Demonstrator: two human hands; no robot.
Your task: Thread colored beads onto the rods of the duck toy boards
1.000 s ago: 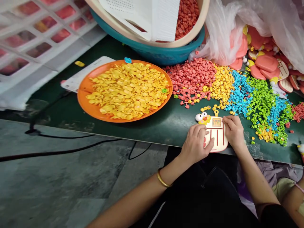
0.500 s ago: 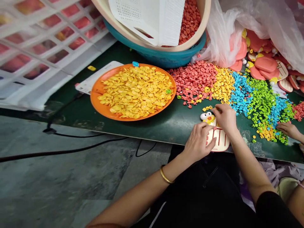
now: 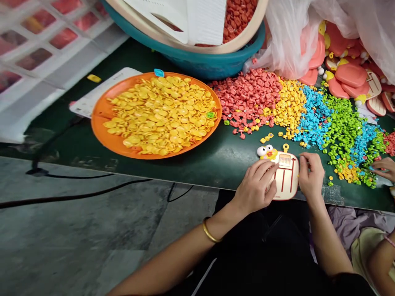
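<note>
A cream toy board with red grooves lies at the table's front edge. Its top carries a yellow duck-like head with bulging white eyes, and a small yellow loop stands beside that. My left hand covers the board's left side, fingers across its face and thumb low, gripping it. Against the right edge is my right hand, its fingers curled closed; whatever they may pinch is hidden. Several small yellow pieces lie just above the head.
An orange plate heaped with yellow discs stands left. Behind it are a teal basin and a white crate. Heaps of red, blue and green pieces spread rightward. Another person's hand reaches in at far right.
My right hand has moved from the board's top down to its right edge, uncovering the upper grooves and the yellow loop. My left hand stays on the board. The view has shifted slightly.
</note>
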